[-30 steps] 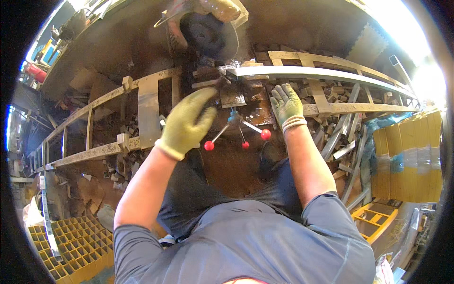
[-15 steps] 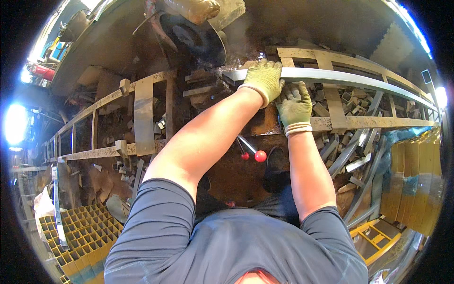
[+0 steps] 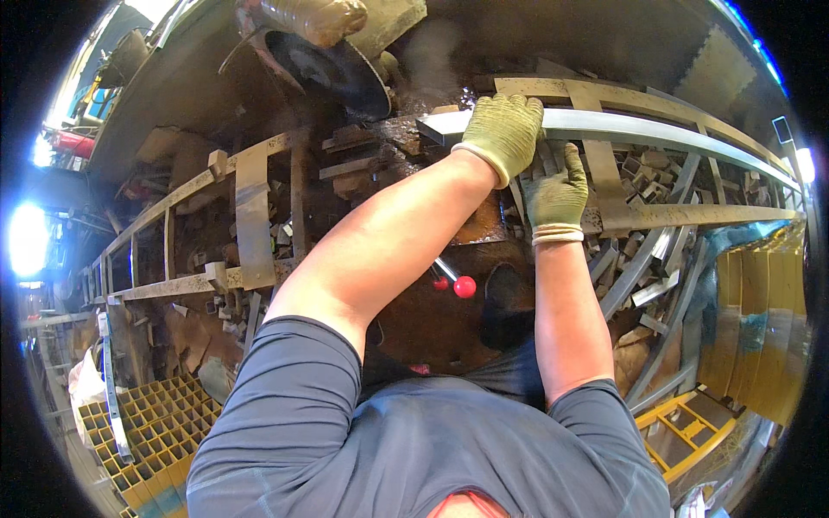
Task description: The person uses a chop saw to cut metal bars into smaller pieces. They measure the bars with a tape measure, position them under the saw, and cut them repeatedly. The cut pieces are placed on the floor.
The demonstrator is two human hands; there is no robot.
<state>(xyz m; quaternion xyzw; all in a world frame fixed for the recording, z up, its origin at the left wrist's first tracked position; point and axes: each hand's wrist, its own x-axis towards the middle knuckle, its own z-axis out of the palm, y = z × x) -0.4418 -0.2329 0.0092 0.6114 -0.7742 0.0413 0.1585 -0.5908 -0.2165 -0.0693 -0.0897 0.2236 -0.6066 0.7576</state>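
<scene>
My gloved left hand (image 3: 503, 134) is closed over a long silvery metal tube (image 3: 639, 127), close to its left end. The tube runs off to the right above a metal rack. Just below the tube is my gloved right hand (image 3: 557, 197), its thumb stretched up and apart; its other fingers are partly hidden beside dark metal parts, and I see nothing held in it. Up and left of the tube's end stands a large dark cutting disc (image 3: 332, 73). Below my hands, a red ball knob (image 3: 465, 287) tops a lever, with a second red knob beside it.
Metal frame racks stretch left (image 3: 177, 285) and right (image 3: 708, 216), with metal offcuts (image 3: 643, 181) heaped among them. Yellow-edged square tubes (image 3: 160, 423) are stacked at lower left. Yellow bundled stock (image 3: 751, 302) and a yellow frame (image 3: 686, 436) are at right.
My left hand and the tube have shifted right, so its end is farther from the disc. My right hand has moved slightly right and down, away from the tube's edge.
</scene>
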